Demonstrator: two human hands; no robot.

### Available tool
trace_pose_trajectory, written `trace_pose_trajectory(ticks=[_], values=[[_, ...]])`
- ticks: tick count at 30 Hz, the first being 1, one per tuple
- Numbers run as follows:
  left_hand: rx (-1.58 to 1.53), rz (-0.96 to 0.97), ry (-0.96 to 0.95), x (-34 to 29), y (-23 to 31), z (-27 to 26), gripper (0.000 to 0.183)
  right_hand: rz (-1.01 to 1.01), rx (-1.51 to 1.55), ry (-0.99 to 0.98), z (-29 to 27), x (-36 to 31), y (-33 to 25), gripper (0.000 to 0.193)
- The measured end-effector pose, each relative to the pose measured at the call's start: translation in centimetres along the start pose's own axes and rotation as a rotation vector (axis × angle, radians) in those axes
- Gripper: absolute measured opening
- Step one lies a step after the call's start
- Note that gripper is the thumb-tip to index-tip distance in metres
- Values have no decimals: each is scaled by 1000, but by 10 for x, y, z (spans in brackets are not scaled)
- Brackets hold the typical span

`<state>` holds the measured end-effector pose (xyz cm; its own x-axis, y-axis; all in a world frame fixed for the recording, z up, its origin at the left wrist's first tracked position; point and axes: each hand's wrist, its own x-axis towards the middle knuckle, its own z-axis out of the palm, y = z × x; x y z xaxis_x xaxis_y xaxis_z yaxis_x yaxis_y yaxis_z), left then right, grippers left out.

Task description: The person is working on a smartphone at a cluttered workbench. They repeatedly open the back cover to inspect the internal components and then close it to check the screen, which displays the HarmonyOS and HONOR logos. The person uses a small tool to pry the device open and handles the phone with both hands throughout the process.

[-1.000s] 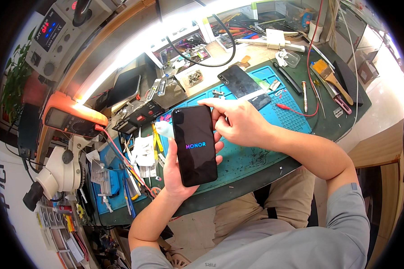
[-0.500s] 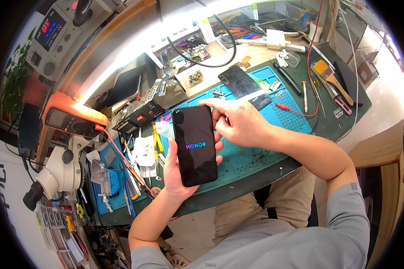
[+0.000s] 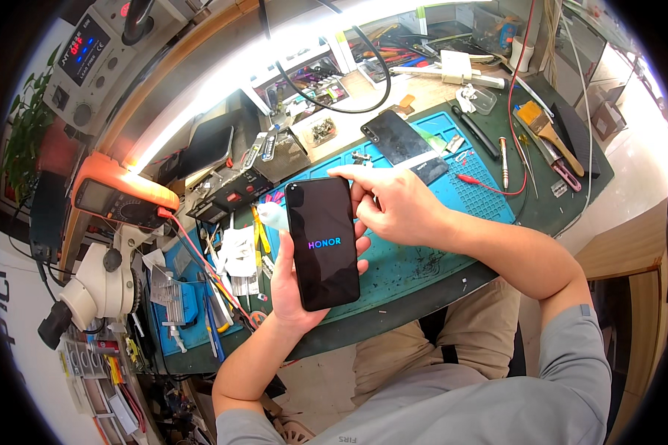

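Observation:
A black smartphone stands upright in my left hand, its dark screen facing me with a small coloured logo lit in the middle. My left thumb lies along its left edge, and fingertips curl round the right edge. At the phone's top right corner, my right hand has its index finger on the upper edge and its thumb bent close to the side. Beneath both hands spreads a teal repair mat. Farther back on this mat lies a second phone, a dark one.
An orange multimeter and a white microscope arm stand at the left. To the right are a red test lead, a black pen-like tool and a brush. A black cable loops above the back of the bench.

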<state>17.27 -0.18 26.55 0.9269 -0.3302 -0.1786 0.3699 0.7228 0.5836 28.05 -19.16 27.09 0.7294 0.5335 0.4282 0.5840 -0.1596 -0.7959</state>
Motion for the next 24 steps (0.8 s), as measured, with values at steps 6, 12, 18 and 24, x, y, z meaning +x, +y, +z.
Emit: trace_pose_trajectory(ticks=[6, 12, 18, 24], values=[[-47, -13, -31, -1, 1, -1, 84, -32, -58, 58, 1, -1, 3, 43], [21, -104, -137, 0, -2, -4, 81, -270, -135, 197, -4, 6, 0, 39], [122, -225, -170, 2, -3, -2, 82, -311, -132, 174, -4, 4, -1, 28], [130, -249, -177, 0, -3, -3, 82, -208, 23, 113, -8, 6, -5, 18]])
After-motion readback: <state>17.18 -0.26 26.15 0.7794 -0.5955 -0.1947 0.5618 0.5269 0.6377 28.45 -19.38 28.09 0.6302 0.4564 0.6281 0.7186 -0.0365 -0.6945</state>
